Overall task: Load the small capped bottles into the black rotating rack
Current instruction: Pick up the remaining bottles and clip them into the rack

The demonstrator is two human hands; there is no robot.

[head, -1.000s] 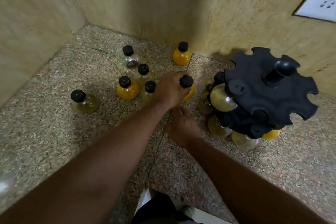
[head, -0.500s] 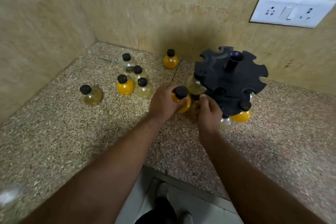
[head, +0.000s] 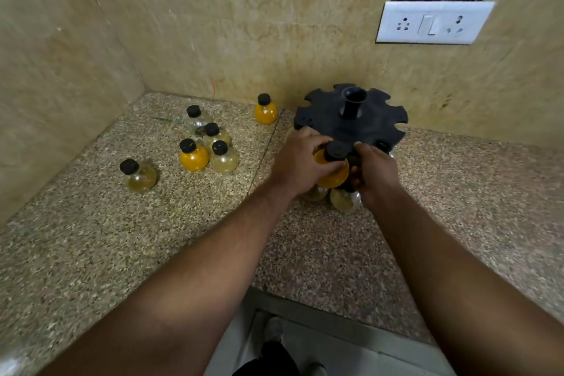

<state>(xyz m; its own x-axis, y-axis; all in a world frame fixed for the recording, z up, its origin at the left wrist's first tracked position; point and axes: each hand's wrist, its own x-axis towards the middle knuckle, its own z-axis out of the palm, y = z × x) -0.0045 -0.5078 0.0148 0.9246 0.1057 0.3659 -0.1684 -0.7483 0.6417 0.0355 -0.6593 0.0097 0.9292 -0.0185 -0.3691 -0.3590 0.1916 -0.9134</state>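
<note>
The left hand (head: pixel 300 162) grips the orange bottle (head: pixel 334 178) by its body, cap upward, so the neck can enter a slot of the black rack (head: pixel 369 128) just beyond. The right hand (head: pixel 378 174) curls alongside, probably steadying the rack; its grasp cannot be told.

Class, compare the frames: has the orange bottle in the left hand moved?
Yes. The orange bottle, gripped by the left hand, has gone right, away from the loose bottles, up to the black rack's near edge.
</note>
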